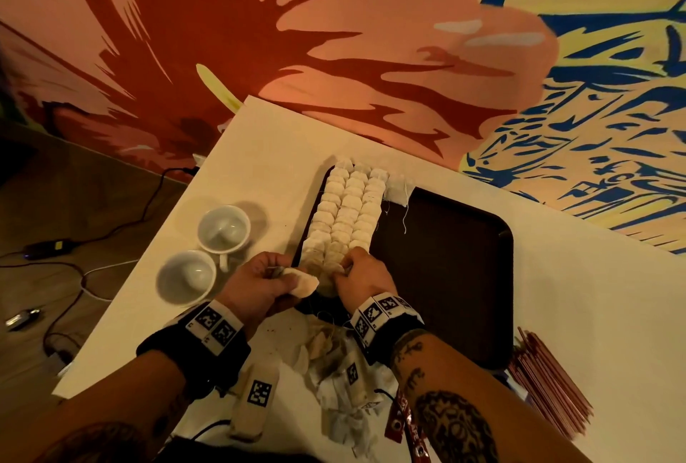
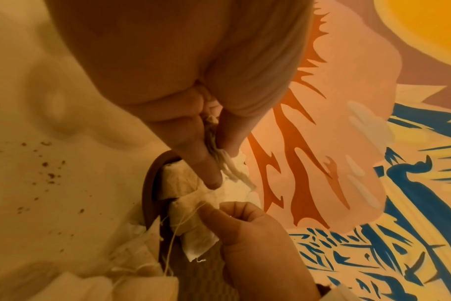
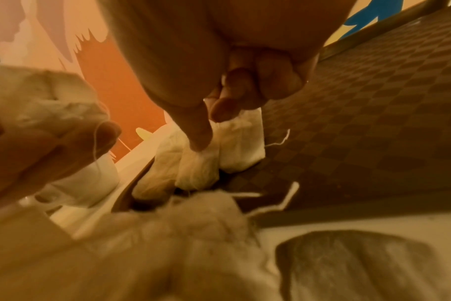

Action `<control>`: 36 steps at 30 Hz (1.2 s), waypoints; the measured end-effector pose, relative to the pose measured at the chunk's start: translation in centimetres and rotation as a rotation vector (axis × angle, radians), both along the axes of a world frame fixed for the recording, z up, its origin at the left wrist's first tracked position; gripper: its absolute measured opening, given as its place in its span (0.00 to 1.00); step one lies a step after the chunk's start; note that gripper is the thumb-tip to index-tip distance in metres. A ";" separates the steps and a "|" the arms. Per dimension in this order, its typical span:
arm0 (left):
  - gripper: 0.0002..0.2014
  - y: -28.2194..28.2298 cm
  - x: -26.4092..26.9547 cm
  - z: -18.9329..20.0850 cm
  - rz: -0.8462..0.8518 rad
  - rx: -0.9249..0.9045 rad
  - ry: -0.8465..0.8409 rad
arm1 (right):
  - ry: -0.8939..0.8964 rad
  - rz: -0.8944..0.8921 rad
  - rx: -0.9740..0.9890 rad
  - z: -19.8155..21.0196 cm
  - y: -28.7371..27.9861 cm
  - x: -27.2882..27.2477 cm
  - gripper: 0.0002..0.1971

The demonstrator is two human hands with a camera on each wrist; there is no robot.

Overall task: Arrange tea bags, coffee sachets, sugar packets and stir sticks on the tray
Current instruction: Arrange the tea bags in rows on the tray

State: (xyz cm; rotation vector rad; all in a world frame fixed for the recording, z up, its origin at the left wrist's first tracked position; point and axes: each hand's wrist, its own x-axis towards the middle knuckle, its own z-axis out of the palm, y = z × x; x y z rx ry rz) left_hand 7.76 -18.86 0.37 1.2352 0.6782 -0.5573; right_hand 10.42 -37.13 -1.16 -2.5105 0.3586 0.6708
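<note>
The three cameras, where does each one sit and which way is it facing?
Head: worn on the head, looking down at the table; shows both forearms, left hand, right hand, tray, tea bag rows.
Left wrist: looks along the left hand, which holds tea bags, toward the wall.
Right wrist: looks along the right hand, which pinches a tea bag.
Both wrist views share the tray edge and the other hand.
</note>
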 end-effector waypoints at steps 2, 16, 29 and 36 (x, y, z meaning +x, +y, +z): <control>0.09 -0.3 0.0 0.1 0.008 0.013 -0.012 | -0.036 -0.054 0.100 0.4 -0.2 -0.2 0.11; 0.04 -3.6 -2.0 1.9 -0.010 -0.021 -0.034 | -0.193 -0.044 0.445 2.1 -1.5 -4.0 0.08; 0.09 -6.2 -5.4 2.7 -0.453 0.121 -0.214 | -0.258 -0.107 0.561 3.0 -5.4 -7.0 0.11; 0.06 -6.0 -5.3 2.2 -0.285 0.176 -0.167 | -0.238 -0.173 0.481 3.6 -6.7 -6.5 0.06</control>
